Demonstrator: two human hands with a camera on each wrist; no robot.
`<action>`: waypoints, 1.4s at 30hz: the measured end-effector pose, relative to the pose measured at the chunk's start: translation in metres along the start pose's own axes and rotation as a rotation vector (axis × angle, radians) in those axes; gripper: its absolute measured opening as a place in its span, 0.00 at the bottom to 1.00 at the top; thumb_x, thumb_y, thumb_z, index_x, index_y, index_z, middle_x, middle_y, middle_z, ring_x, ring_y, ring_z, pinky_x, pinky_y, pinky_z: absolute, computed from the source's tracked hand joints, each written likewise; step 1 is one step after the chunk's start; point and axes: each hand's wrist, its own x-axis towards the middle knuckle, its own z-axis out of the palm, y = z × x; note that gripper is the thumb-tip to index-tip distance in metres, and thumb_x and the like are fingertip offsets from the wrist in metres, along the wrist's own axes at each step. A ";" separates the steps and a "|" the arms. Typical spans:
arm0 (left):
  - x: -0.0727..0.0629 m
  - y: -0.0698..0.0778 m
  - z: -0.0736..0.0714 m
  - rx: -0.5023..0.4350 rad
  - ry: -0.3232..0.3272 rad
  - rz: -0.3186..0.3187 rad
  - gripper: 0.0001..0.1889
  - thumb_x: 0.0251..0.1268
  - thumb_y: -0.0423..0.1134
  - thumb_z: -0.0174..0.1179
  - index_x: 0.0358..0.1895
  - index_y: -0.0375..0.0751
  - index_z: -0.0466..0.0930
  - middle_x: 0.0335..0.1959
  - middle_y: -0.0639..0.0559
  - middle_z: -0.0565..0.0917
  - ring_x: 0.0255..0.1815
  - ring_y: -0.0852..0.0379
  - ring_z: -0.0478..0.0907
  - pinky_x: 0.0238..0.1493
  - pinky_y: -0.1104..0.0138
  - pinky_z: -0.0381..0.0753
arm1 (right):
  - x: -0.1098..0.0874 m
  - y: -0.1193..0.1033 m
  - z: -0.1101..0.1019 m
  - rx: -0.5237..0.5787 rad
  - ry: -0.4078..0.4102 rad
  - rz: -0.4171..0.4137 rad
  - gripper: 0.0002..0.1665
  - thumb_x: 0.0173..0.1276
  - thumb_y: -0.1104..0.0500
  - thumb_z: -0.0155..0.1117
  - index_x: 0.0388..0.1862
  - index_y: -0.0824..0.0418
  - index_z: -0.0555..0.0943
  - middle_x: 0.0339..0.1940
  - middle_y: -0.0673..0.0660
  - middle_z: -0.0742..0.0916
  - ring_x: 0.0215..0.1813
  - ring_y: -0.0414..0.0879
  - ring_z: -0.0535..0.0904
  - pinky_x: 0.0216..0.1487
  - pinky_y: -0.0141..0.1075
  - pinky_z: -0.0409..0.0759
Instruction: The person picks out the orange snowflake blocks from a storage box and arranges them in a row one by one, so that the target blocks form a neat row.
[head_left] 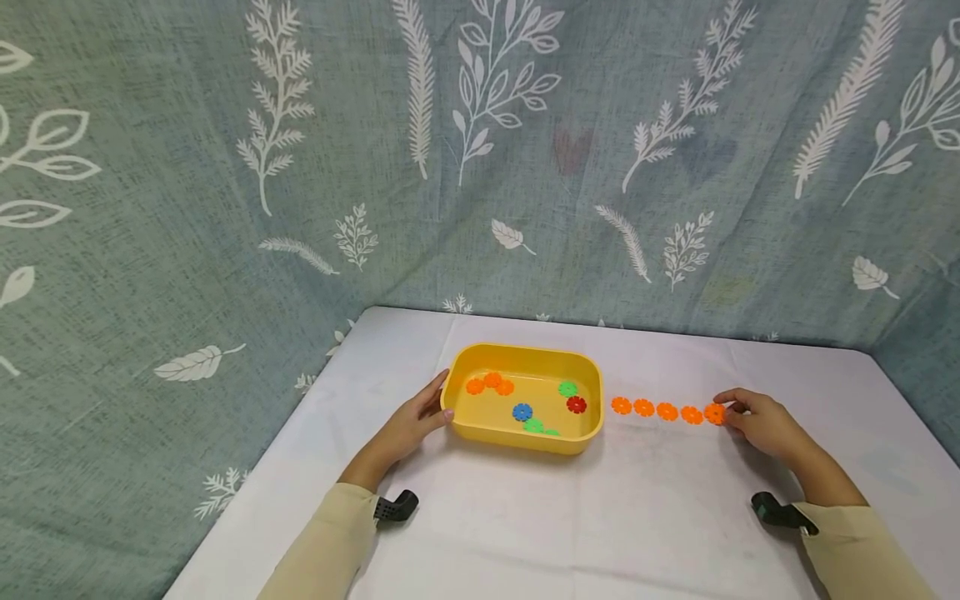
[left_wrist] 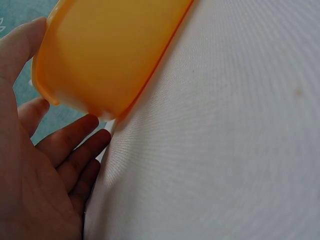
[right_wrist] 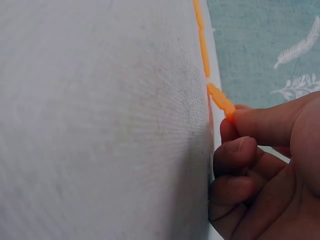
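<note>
My right hand (head_left: 765,425) pinches an orange flower-shaped disc (head_left: 715,414) between thumb and fingers, at the right end of a row of matching orange discs (head_left: 667,412). From the right wrist, that disc (right_wrist: 220,100) looks tilted, one edge close to the white cloth. At the yellow tray (head_left: 517,438), my left hand (head_left: 408,427) rests its thumb and fingertips against the left end. Up close in the left wrist view, the fingers (left_wrist: 67,140) are spread and loosely extended by the tray's end wall (left_wrist: 100,60). The tray's inside is hidden there.
Inside the tray lie several loose discs: orange ones (head_left: 492,380), a blue one (head_left: 522,412), a red one (head_left: 576,405) and green ones (head_left: 567,389). White cloth (head_left: 637,517) covers the table. A leaf-patterned curtain (head_left: 465,233) hangs behind it.
</note>
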 end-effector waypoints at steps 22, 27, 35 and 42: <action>0.002 -0.003 0.001 -0.011 0.005 0.012 0.42 0.64 0.57 0.62 0.78 0.65 0.50 0.72 0.51 0.66 0.72 0.50 0.62 0.69 0.48 0.58 | 0.001 -0.006 -0.001 -0.164 -0.016 0.108 0.18 0.69 0.61 0.58 0.53 0.71 0.76 0.39 0.63 0.81 0.38 0.54 0.75 0.38 0.46 0.76; 0.003 -0.005 0.001 -0.023 0.009 0.005 0.42 0.63 0.57 0.62 0.78 0.65 0.50 0.71 0.51 0.67 0.72 0.50 0.62 0.69 0.48 0.58 | 0.001 -0.006 -0.001 -0.163 -0.018 0.109 0.17 0.69 0.60 0.58 0.53 0.70 0.77 0.39 0.62 0.81 0.38 0.54 0.74 0.39 0.47 0.76; 0.002 -0.004 0.003 -0.019 -0.001 -0.021 0.42 0.62 0.59 0.63 0.76 0.71 0.50 0.71 0.53 0.67 0.72 0.51 0.62 0.69 0.48 0.58 | -0.002 -0.008 -0.003 -0.150 -0.023 0.156 0.19 0.71 0.58 0.57 0.55 0.70 0.76 0.40 0.64 0.80 0.38 0.54 0.74 0.37 0.44 0.76; 0.002 -0.001 0.002 -0.011 0.016 -0.030 0.41 0.62 0.59 0.63 0.76 0.72 0.51 0.71 0.53 0.67 0.71 0.50 0.63 0.68 0.47 0.59 | 0.009 -0.035 0.004 -0.168 0.000 0.125 0.21 0.72 0.56 0.57 0.57 0.70 0.75 0.43 0.65 0.80 0.36 0.52 0.75 0.33 0.41 0.77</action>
